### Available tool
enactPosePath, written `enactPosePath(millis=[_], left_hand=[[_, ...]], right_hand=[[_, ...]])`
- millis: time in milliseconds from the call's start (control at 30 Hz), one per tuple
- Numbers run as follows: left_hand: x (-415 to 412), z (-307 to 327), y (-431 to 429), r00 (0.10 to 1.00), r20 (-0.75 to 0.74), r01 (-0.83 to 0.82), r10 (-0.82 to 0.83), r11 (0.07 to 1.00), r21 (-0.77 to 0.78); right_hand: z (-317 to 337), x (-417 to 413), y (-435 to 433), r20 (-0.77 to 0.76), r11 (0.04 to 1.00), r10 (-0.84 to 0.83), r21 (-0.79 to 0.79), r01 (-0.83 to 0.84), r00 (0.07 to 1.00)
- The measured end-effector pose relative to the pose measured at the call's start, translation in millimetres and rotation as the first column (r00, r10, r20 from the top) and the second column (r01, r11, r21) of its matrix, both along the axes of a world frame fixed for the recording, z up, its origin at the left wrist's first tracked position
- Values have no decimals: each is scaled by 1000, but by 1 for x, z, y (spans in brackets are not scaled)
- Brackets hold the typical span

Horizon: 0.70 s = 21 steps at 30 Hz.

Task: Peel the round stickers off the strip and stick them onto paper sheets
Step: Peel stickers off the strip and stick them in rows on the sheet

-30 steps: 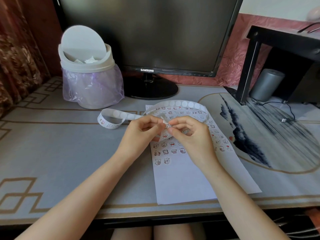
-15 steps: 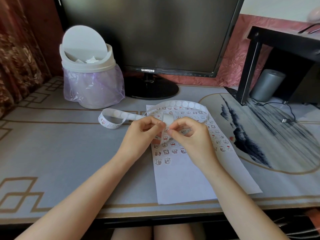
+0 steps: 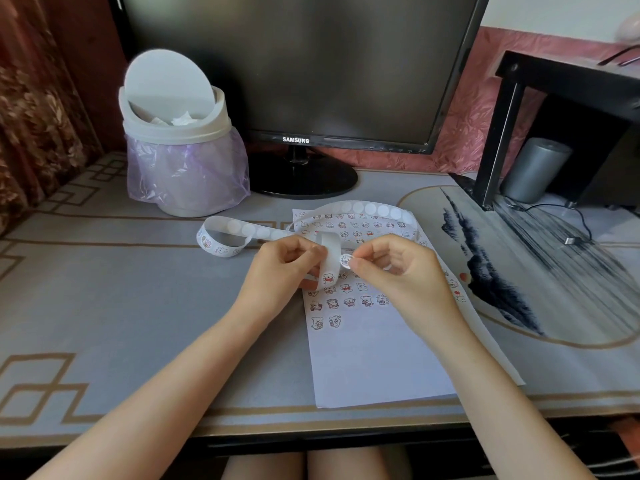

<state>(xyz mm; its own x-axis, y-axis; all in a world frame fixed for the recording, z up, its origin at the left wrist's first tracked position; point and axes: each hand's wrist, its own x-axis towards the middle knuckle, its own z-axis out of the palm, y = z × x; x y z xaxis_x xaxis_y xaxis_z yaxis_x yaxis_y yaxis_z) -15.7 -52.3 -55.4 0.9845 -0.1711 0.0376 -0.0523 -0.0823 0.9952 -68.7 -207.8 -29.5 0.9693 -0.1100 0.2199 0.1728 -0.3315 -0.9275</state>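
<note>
Pinches the glossy white strip point(image 3: 332, 251) in the curled left hand point(image 3: 280, 268), bent into a tight loop just above the flat, matte paper sheet point(image 3: 374, 358). Nips a round sticker point(image 3: 345, 260) between right hand point(image 3: 398, 271) thumb and forefinger at the loop's edge, seemingly half lifted. Beyond the sheet's top left corner, the strip's curling tail with blank circles; across its upper half, rows of cartoon stickers point(image 3: 349, 301).

near-left: bare counter point(image 3: 104, 306) beside left hand point(image 3: 280, 271), open way in | left of paper sheet point(image 3: 374, 368): strip point(image 3: 242, 227) loop stands up off counter, then arches over sheet's far edge | back-left: bin point(image 3: 180, 161) | back-centre: monitor base point(image 3: 301, 178) just behind sheet | right of right hand point(image 3: 398, 271): flat painted mat point(image 3: 554, 289), open; black rack leg point(image 3: 500, 143) and cable point(image 3: 570, 241) behind
</note>
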Motion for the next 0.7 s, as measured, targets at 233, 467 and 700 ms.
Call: enactPosePath(millis=[233, 467, 700], left_hand=[[1, -3, 0, 1000, -10, -3, 3, 999, 41], [1, -4, 0, 1000, -13, 2, -1, 999, 43], [2, -6, 0, 1000, -17, 11, -11, 999, 45]], right_hand=[[2, -13, -13, -261, 992, 111, 81, -93, 959], [-2, -14, -17, -377, 990, 131, 9, -138, 917], [-1, -11, -15, -413, 977, 176, -40, -211, 893]])
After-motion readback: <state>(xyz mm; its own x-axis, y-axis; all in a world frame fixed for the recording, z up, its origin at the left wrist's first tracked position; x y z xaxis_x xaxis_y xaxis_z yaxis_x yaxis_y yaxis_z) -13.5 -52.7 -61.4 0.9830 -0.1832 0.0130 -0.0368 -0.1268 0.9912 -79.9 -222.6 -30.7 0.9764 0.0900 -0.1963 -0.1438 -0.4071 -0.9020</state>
